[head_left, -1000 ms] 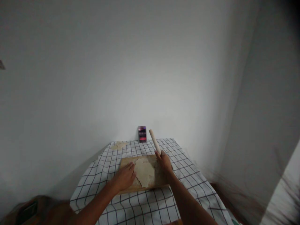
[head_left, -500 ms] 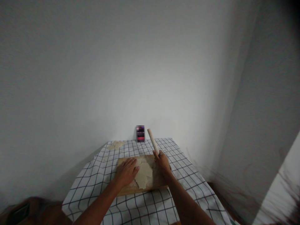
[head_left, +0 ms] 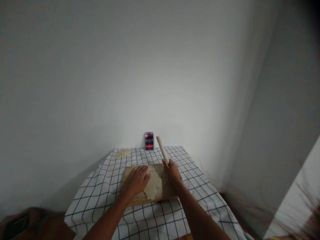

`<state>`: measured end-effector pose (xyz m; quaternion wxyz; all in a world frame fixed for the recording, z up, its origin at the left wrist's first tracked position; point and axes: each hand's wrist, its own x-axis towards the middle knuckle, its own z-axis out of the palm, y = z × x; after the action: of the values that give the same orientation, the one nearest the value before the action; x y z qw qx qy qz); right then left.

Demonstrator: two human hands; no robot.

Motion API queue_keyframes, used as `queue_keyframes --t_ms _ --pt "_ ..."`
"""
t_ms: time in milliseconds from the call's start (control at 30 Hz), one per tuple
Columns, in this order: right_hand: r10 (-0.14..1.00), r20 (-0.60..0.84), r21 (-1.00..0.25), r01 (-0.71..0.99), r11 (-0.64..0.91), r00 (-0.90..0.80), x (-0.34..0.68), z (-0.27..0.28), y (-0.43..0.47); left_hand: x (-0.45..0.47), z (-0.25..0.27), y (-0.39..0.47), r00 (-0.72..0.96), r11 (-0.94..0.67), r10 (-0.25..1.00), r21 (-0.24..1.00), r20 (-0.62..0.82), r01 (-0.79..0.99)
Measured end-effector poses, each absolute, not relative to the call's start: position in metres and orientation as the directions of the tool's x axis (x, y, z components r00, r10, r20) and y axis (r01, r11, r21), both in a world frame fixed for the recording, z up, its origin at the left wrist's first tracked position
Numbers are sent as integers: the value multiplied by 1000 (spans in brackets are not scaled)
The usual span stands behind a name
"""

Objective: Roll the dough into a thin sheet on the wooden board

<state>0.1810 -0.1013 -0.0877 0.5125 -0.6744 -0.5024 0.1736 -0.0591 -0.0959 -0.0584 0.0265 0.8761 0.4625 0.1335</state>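
Observation:
A flat sheet of rolled dough (head_left: 153, 186) lies on a wooden board (head_left: 140, 201), its outline uneven. My left hand (head_left: 139, 178) rests flat with fingers stretched out, over the board's left part and the dough's left edge. At the board's right side, my right hand (head_left: 173, 170) is wrapped round one end of a pale wooden rolling pin (head_left: 162, 148). The pin's free end points up and away, raised off the dough. My right palm hides the pin's near end.
Thin flat dough pieces (head_left: 122, 153) lie on the checked tablecloth (head_left: 95, 193) at the far left corner. A dark, pixelated upright object (head_left: 149, 141) stands at the table's back edge against the white wall (head_left: 150, 66). Something brown (head_left: 30, 223) is at the lower left.
The view has shifted slightly, moving the scene a little up in the picture. My left hand sits slightly further right over the dough's edge. The right hand keeps its hold on the rolling pin.

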Motion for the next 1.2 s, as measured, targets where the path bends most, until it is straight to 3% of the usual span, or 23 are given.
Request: queue_keyframes --t_ms 367,700,1200 --pt "865 295 -864 500 61 405 183 -90 -99 -58 -60 -94 514 -574 811 211 279 791" --pt "859 291 -862 505 45 421 182 -86 -100 -36 -55 -79 375 -471 864 278 336 837" --pt "857 278 -875 482 39 435 181 -85 -102 -39 -68 -66 422 -558 820 370 388 743"
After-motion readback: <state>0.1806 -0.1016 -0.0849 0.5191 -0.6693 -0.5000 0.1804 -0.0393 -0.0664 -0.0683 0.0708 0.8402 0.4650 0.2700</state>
